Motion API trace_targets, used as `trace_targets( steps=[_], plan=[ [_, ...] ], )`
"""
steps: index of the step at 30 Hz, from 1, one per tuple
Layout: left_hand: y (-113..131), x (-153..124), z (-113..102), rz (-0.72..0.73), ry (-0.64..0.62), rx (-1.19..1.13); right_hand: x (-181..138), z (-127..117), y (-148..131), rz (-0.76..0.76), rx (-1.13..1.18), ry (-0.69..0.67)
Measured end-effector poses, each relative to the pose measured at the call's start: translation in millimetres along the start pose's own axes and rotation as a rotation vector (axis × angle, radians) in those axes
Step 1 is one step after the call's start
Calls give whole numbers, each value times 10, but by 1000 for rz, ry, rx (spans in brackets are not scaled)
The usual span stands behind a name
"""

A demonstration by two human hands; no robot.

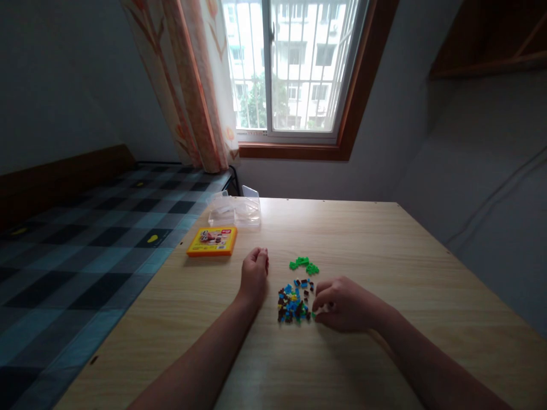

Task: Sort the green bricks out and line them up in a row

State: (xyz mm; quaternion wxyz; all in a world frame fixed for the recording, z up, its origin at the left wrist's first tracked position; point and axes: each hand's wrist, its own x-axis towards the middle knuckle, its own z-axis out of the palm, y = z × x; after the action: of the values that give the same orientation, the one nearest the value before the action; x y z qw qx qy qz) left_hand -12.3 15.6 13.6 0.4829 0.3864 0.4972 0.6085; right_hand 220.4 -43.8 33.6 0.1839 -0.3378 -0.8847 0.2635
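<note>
A loose pile of small toy bricks (293, 306) in blue, brown, yellow and green lies on the wooden table between my two hands. My right hand (344, 303) is at the pile's right edge, thumb and fingers closing around a small green brick (314, 314). Left of the pile, my left hand (254, 273) rests on the table with its fingers curled in. What it holds, if anything, is hidden. Beyond the pile, several bright green bricks (302, 262) form a separate small group.
A yellow-orange box (212, 241) with a printed label lies at the table's left side. Behind it stands a clear plastic container (235, 212). A bed with a checked cover (106, 228) adjoins the table on the left; a window (299, 68) is ahead.
</note>
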Motion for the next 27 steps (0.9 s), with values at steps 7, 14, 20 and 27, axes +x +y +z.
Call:
trace_targets(
  steps=[7, 14, 20, 27],
  plan=[
    [-31, 4, -14, 9, -11, 23, 7, 74, 14, -34, -56, -12],
    [-9, -2, -7, -1, -13, 29, 4, 51, 42, -25, -125, -1],
    [-33, 8, -17, 7, -25, 44, -36, -109, 343, 153, -220, 181],
    [-76, 24, -33, 20, -36, 29, 66, -86, 618, 293, -281, 309]
  ],
)
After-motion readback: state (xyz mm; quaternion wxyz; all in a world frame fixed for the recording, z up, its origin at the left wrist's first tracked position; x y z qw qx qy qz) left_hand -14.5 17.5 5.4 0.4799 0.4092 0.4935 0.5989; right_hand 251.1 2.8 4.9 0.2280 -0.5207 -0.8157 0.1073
